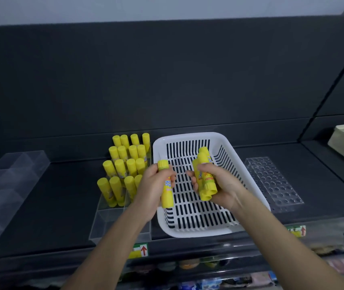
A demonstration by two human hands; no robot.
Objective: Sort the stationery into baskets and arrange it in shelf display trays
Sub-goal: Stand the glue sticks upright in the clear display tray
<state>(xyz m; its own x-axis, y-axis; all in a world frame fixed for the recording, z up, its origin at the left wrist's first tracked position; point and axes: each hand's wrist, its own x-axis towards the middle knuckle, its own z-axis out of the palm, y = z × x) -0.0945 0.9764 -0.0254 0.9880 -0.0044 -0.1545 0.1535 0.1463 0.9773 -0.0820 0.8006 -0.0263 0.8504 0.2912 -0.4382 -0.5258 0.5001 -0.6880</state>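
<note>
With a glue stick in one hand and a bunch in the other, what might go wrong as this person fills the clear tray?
1. The right hand grips several glue sticks loosely at once; one may slip into the white basket or onto the shelf.
2. The standing glue sticks in the clear tray are packed upright and lean slightly; setting the single glue stick held by the left hand beside them might knock some over.

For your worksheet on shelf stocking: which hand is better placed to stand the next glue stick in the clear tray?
Left. The left hand holds one glue stick beside the tray; the right hand holds several over the basket.
</note>
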